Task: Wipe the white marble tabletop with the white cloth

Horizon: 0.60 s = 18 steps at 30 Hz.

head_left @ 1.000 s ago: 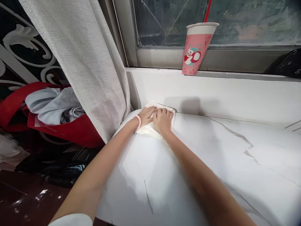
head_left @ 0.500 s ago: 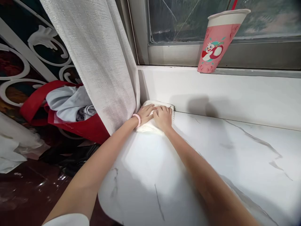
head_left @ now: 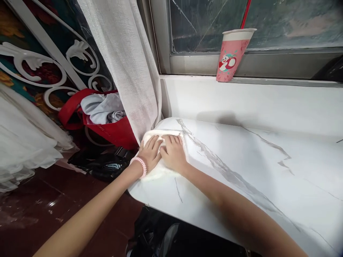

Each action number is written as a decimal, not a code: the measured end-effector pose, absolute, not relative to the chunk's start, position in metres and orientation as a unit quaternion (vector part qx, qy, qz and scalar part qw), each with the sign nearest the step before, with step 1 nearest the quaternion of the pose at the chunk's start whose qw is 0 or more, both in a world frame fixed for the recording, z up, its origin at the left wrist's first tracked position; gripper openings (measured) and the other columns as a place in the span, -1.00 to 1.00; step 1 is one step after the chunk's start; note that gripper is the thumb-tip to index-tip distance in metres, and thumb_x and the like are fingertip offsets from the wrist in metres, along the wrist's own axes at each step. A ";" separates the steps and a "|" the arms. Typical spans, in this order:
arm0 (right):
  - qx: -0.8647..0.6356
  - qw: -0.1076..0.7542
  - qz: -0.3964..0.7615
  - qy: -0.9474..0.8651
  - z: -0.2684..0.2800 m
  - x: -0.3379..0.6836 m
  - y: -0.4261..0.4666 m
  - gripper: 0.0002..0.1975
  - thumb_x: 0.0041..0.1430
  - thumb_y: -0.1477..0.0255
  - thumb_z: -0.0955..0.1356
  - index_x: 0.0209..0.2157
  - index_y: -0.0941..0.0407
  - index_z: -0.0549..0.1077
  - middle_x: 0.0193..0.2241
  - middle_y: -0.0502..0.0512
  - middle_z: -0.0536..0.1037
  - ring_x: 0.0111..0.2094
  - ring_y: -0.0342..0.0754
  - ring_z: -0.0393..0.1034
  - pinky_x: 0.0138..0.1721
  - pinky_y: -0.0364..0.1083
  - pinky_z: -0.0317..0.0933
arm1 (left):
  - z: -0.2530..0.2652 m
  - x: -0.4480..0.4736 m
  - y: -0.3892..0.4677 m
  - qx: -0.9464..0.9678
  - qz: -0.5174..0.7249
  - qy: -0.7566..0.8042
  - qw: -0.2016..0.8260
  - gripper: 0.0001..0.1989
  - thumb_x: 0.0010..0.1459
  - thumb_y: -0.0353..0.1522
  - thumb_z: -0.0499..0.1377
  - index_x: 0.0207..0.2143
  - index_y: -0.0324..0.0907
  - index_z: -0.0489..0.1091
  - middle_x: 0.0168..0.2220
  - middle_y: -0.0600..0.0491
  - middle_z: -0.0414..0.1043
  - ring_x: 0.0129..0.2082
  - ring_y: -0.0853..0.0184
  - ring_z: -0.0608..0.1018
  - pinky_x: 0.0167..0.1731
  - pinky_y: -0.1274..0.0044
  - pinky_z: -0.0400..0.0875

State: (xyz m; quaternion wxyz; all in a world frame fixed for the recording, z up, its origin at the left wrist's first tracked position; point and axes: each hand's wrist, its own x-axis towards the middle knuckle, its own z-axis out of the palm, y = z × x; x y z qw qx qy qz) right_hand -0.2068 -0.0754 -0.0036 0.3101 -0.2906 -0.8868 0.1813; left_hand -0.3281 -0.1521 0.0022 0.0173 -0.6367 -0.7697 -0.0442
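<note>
Both hands lie flat on a cream-white cloth [head_left: 158, 173] spread at the left end of a white marble-patterned table [head_left: 227, 153]. My left hand [head_left: 150, 154], with a pink coiled band [head_left: 141, 165] at its wrist, presses on the cloth's left part, fingers spread. My right hand [head_left: 174, 153] rests on the right part with its fingers stretched forward and its thumb near the left hand. The palms cover much of the cloth.
A pink paper cup [head_left: 232, 57] with a red straw stands on the window ledge. A pale curtain [head_left: 131, 67] hangs beside the table's left corner. Left of it sit a red bag [head_left: 115, 134] of clothes and a black bag [head_left: 104, 164]. Dark items lie below the table's front edge.
My hands and the cloth have moved toward me along the table's left end, away from the back corner. The view has also shifted, showing more floor and the table's front edge.
</note>
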 end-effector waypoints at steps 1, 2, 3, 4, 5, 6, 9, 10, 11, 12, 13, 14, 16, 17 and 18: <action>-0.279 0.310 0.184 -0.890 -0.003 -0.202 -0.087 -0.67 0.21 0.50 0.22 0.00 0.15 0.38 -0.08 0.17 0.47 -0.01 0.09 0.25 0.24 0.14 -0.09 | 0.002 -0.322 -0.166 -0.630 -0.041 -0.775 0.023 -0.46 0.29 -0.26 -0.20 0.25 -0.24 0.16 0.35 -0.20 0.04 0.35 0.06 0.10 0.23 -0.04 0.00; -0.267 0.311 0.186 -0.893 -0.002 -0.196 -0.098 -0.68 0.21 0.50 0.22 -0.01 0.14 0.39 -0.09 0.16 0.46 -0.01 0.09 0.25 0.23 0.14 -0.08 | 0.001 -0.316 -0.180 -0.624 -0.038 -0.780 0.029 -0.45 0.29 -0.26 -0.21 0.25 -0.25 0.16 0.35 -0.20 0.04 0.35 0.07 0.10 0.23 -0.03 0.00; -0.256 0.312 0.189 -0.895 -0.002 -0.191 -0.108 -0.69 0.21 0.50 0.22 -0.03 0.14 0.39 -0.09 0.16 0.46 -0.02 0.09 0.24 0.23 0.14 -0.07 | 0.000 -0.310 -0.193 -0.617 -0.034 -0.786 0.032 -0.44 0.29 -0.27 -0.21 0.26 -0.26 0.15 0.35 -0.19 0.03 0.35 0.07 0.10 0.24 -0.02 0.00; -0.244 0.314 0.191 -0.897 -0.002 -0.186 -0.118 -0.70 0.21 0.49 0.22 -0.04 0.13 0.40 -0.08 0.16 0.45 -0.01 0.09 0.24 0.23 0.14 -0.07 | -0.001 -0.304 -0.205 -0.607 -0.030 -0.793 0.034 -0.44 0.29 -0.27 -0.22 0.27 -0.27 0.14 0.35 -0.18 0.03 0.35 0.07 0.10 0.24 -0.02 0.01; -0.232 0.315 0.192 -0.900 -0.002 -0.182 -0.127 -0.71 0.21 0.49 0.22 -0.04 0.13 0.40 -0.07 0.16 0.43 -0.01 0.09 0.23 0.24 0.14 -0.08 | -0.001 -0.298 -0.216 -0.597 -0.025 -0.801 0.036 -0.43 0.29 -0.27 -0.21 0.28 -0.27 0.14 0.36 -0.18 0.02 0.35 0.07 0.10 0.23 -0.02 0.02; -0.220 0.315 0.192 -0.903 -0.003 -0.178 -0.134 -0.71 0.22 0.48 0.22 -0.04 0.13 0.41 -0.05 0.16 0.42 0.00 0.09 0.22 0.24 0.15 -0.08 | -0.002 -0.292 -0.225 -0.586 -0.019 -0.810 0.036 -0.43 0.29 -0.27 -0.21 0.28 -0.28 0.13 0.36 -0.17 0.02 0.35 0.07 0.10 0.23 -0.02 0.04; -0.194 0.310 0.187 -0.912 -0.004 -0.170 -0.147 -0.70 0.22 0.46 0.23 -0.02 0.14 0.40 -0.01 0.19 0.40 0.01 0.10 0.21 0.25 0.16 -0.10 | -0.004 -0.280 -0.243 -0.556 -0.007 -0.830 0.039 -0.42 0.28 -0.27 -0.21 0.28 -0.26 0.15 0.35 -0.16 0.03 0.35 0.07 0.11 0.22 -0.03 0.06; -0.191 0.307 0.187 -0.913 -0.004 -0.168 -0.148 -0.69 0.23 0.46 0.23 -0.02 0.15 0.40 0.00 0.20 0.40 0.02 0.10 0.21 0.25 0.16 -0.09 | -0.004 -0.278 -0.245 -0.552 -0.004 -0.833 0.040 -0.42 0.27 -0.27 -0.21 0.27 -0.26 0.16 0.35 -0.15 0.04 0.35 0.08 0.11 0.22 -0.02 0.06; -0.190 0.304 0.186 -0.915 -0.004 -0.168 -0.148 -0.69 0.23 0.46 0.23 -0.01 0.16 0.40 0.00 0.21 0.40 0.02 0.10 0.21 0.25 0.16 -0.09 | -0.005 -0.277 -0.246 -0.550 -0.002 -0.834 0.041 -0.42 0.27 -0.27 -0.21 0.27 -0.26 0.16 0.35 -0.15 0.05 0.35 0.08 0.11 0.23 -0.01 0.06; -0.189 0.301 0.187 -0.916 -0.004 -0.168 -0.147 -0.69 0.23 0.46 0.23 -0.01 0.17 0.39 0.00 0.21 0.40 0.02 0.09 0.20 0.25 0.17 -0.09 | -0.005 -0.277 -0.246 -0.549 -0.001 -0.835 0.041 -0.42 0.26 -0.27 -0.21 0.27 -0.27 0.17 0.34 -0.16 0.06 0.35 0.09 0.11 0.24 0.01 0.06; -0.187 0.297 0.187 -0.917 -0.004 -0.169 -0.145 -0.69 0.23 0.46 0.23 -0.01 0.16 0.39 0.00 0.21 0.40 0.02 0.09 0.20 0.25 0.17 -0.09 | -0.005 -0.277 -0.244 -0.549 0.000 -0.835 0.042 -0.41 0.26 -0.27 -0.20 0.27 -0.27 0.17 0.34 -0.16 0.07 0.35 0.09 0.12 0.24 0.01 0.05; -0.185 0.293 0.187 -0.919 -0.004 -0.170 -0.142 -0.69 0.23 0.46 0.23 -0.01 0.16 0.39 -0.01 0.20 0.41 0.02 0.10 0.20 0.25 0.18 -0.09 | -0.006 -0.279 -0.240 -0.550 0.000 -0.834 0.042 -0.41 0.25 -0.27 -0.20 0.26 -0.27 0.17 0.34 -0.16 0.08 0.35 0.09 0.12 0.24 0.01 0.05; -0.184 0.289 0.185 -0.921 -0.003 -0.173 -0.132 -0.69 0.23 0.46 0.23 -0.01 0.15 0.39 -0.02 0.18 0.42 0.02 0.09 0.20 0.26 0.19 -0.09 | -0.005 -0.283 -0.229 -0.553 -0.006 -0.832 0.039 -0.42 0.25 -0.26 -0.19 0.26 -0.26 0.18 0.34 -0.17 0.08 0.35 0.08 0.11 0.24 0.00 0.05; -0.186 0.287 0.184 -0.921 -0.003 -0.176 -0.125 -0.70 0.23 0.46 0.23 -0.01 0.15 0.39 -0.02 0.17 0.42 0.02 0.09 0.21 0.26 0.19 -0.10 | -0.004 -0.285 -0.221 -0.554 -0.011 -0.832 0.036 -0.42 0.24 -0.26 -0.19 0.26 -0.25 0.17 0.34 -0.18 0.08 0.35 0.07 0.11 0.23 -0.01 0.05; -0.193 0.287 0.182 -0.921 -0.003 -0.179 -0.117 -0.70 0.23 0.46 0.23 -0.02 0.15 0.39 -0.03 0.17 0.43 0.02 0.09 0.21 0.26 0.18 -0.10 | -0.003 -0.288 -0.211 -0.556 -0.018 -0.830 0.032 -0.43 0.24 -0.26 -0.18 0.26 -0.25 0.16 0.34 -0.19 0.07 0.35 0.07 0.11 0.23 -0.02 0.04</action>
